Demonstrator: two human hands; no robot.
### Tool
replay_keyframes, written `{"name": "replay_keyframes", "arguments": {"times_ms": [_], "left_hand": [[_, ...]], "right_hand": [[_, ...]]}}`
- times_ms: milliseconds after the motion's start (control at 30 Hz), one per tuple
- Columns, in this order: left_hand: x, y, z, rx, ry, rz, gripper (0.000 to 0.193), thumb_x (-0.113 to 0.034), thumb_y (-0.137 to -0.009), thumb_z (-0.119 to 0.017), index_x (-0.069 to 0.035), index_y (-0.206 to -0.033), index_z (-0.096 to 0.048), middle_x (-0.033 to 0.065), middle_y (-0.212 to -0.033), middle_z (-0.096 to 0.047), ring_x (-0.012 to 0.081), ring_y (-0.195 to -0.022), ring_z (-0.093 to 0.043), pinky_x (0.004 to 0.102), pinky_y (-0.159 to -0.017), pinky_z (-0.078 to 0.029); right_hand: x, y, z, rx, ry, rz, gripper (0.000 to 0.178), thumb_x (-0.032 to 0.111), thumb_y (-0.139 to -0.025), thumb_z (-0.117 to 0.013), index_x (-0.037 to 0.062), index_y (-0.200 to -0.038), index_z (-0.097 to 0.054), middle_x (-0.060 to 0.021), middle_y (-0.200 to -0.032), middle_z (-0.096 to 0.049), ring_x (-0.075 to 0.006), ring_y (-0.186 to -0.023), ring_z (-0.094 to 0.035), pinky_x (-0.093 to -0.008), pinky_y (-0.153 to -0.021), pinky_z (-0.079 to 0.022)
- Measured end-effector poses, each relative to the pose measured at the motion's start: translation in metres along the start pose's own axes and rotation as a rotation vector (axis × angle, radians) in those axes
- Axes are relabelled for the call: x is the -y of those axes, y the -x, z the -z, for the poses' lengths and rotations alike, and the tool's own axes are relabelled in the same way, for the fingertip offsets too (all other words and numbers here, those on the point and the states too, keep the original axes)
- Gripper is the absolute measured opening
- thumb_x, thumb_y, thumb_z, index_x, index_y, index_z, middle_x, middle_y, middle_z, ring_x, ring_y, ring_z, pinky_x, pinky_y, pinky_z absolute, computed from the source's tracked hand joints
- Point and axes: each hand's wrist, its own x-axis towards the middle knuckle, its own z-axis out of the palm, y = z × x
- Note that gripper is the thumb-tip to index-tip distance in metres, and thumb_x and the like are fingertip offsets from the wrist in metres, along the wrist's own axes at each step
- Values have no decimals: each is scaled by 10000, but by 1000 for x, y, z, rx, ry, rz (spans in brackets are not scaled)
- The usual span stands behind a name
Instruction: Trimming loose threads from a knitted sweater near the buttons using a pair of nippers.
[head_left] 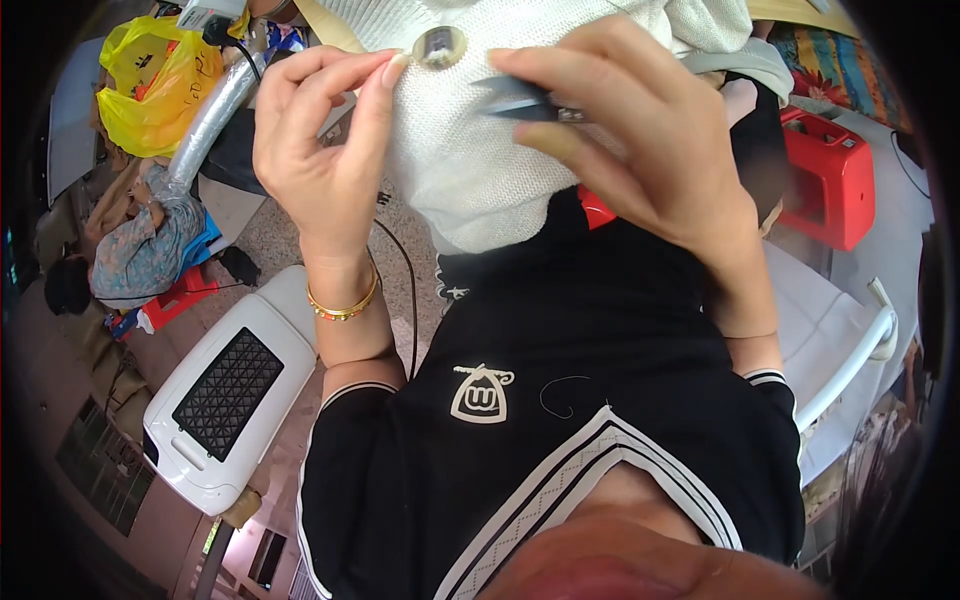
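A white knitted garment is draped over my lap and the surface beyond it. Against the knit sits a round, shiny button in grey and beige. My left hand, with a gold bracelet at its wrist, pinches thumb and forefinger at the button's left edge. Small dark thread snips are held between the thumb and fingers of my right hand, their blades pointing left just below the button. The right hand is blurred by motion. Any thread at the button is too small to see.
At the upper left are a yellow plastic bag and a silver-wrapped pipe. Another person sits beyond, at the left. A white appliance with a black grille stands by my left arm. A red plastic stool is at the right.
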Motion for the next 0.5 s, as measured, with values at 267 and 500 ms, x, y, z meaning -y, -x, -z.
{"name": "replay_keyframes", "arguments": {"times_ms": [267,500], "left_hand": [[13,1,3,-27,-46,-140,130,-29,-890,-719,-23,-1020,-717,74,-979,-655,135,-819,-589,253,-702,-470],[17,-2,2,38,-17,-171,174,-12,-840,-761,-31,-1013,-754,43,-899,-668,117,-772,-607,248,-676,-474]], "right_hand": [[15,-18,8,122,109,-39,427,117,-774,-806,49,-1178,-686,-66,-894,-584,-211,-727,-594,-308,-606,-481],[25,-21,10,213,162,-163,426,159,-765,-809,37,-1153,-680,-70,-885,-572,-238,-758,-611,-332,-607,-496]]}}
